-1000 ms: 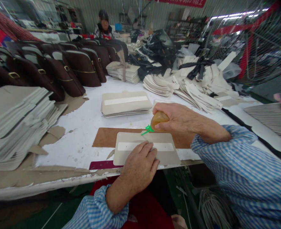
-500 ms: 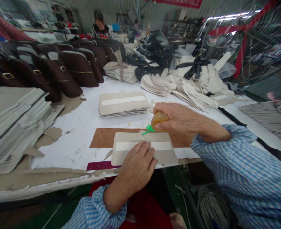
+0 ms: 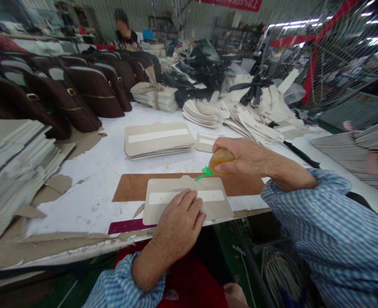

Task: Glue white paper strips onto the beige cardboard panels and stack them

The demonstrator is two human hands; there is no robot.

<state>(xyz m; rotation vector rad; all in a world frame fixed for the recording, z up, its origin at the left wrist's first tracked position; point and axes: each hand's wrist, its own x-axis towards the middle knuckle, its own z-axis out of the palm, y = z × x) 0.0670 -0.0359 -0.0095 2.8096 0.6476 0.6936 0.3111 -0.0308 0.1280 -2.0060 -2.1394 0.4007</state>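
My left hand [image 3: 180, 220] lies flat with its fingers stretched out on a beige panel [image 3: 157, 214], pressing near the panel's lower middle. A white strip [image 3: 161, 197] runs across that panel, partly covered by my fingers. In my right hand [image 3: 240, 158] is an amber squeeze bottle [image 3: 220, 161], held tilted down to the left. Its thin green nozzle [image 3: 205, 172] points at the panel's top edge, just right of the small tab; whether the tip touches cannot be made out. Beneath the panel lies a brown strip [image 3: 128, 187], showing on both sides.
Behind the panel sits a stack of similar beige panels [image 3: 159, 139], with a smaller piece [image 3: 205, 142] beside it. Brown bags [image 3: 93, 92] stand in rows at the back left. Beige stacks [image 3: 9, 162] fill the left; loose pale strips [image 3: 256, 124] lie back right. A person [image 3: 126, 36] is far behind.
The nozzle tip has moved a little to the right along the panel's top edge, away from the tab. My left hand stays on the panel. The whole view has shifted slightly.
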